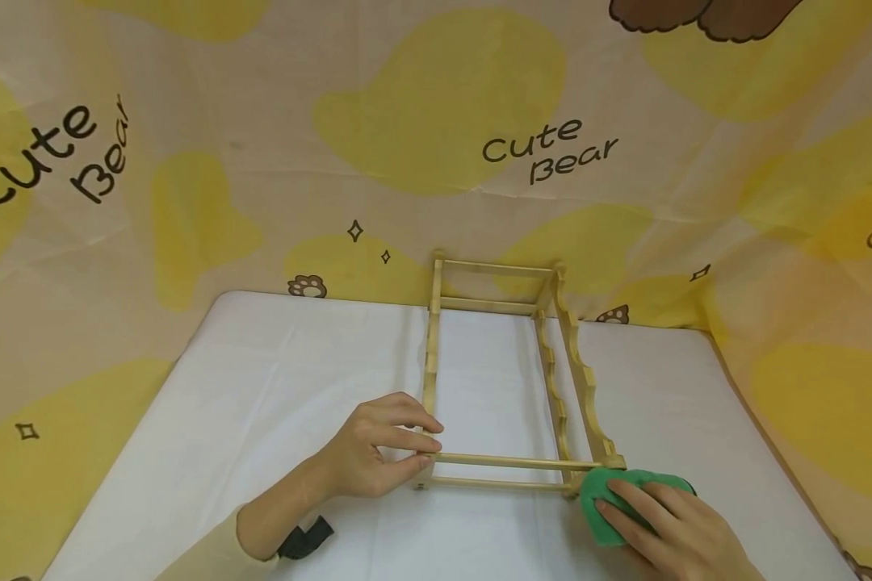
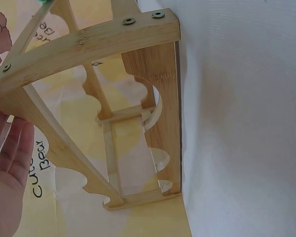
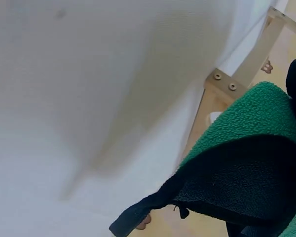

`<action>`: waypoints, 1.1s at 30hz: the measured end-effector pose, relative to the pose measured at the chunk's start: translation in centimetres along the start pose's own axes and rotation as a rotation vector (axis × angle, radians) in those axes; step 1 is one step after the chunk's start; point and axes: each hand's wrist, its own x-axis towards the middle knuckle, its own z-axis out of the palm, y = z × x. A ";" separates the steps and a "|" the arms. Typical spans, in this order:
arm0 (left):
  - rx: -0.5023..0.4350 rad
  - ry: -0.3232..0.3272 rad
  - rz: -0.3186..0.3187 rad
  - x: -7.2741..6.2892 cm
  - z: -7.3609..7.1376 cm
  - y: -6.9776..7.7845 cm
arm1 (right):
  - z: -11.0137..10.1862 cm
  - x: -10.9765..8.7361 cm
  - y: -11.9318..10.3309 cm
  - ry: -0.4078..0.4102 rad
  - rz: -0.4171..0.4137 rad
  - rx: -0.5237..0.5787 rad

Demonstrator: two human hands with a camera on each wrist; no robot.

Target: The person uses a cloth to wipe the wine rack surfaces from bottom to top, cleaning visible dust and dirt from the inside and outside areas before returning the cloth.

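Observation:
A light wooden rack with scalloped side rails lies on the white table. At its near left corner my left hand grips the frame between thumb and fingers. The left wrist view shows the fingers of that hand at the end of a scalloped rail. My right hand holds a folded green cloth against the rack's near right corner. In the right wrist view the fluffy green cloth covers part of the rack end, and that hand is hidden.
The white tabletop stretches to both sides of the rack. A yellow printed cloth backdrop rises behind and beside the table. A dark strap hangs under my left wrist, and another dark strap crosses the right wrist view.

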 end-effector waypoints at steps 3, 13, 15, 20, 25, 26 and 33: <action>0.000 0.001 0.000 0.0 0.0 0.0 | 0.2 0.8 -0.1 0.019 0.002 0.020; 0.003 0.007 -0.003 0.0 0.1 0.0 | 1.3 3.2 -0.3 0.126 -0.021 0.058; 0.003 0.007 -0.005 0.0 0.0 0.0 | 1.6 3.5 -0.4 0.126 -0.022 0.063; 0.000 0.005 -0.009 0.0 0.0 0.1 | 2.2 4.5 -0.6 0.125 -0.045 0.079; -0.002 0.008 -0.008 0.0 0.0 0.0 | 2.8 5.8 -0.8 0.123 -0.078 0.097; -0.004 0.008 -0.007 0.0 0.1 0.0 | 3.0 6.1 -0.9 0.121 -0.081 0.101; -0.007 0.009 -0.011 -0.1 0.1 0.0 | 4.1 7.7 -1.8 0.091 -0.086 0.129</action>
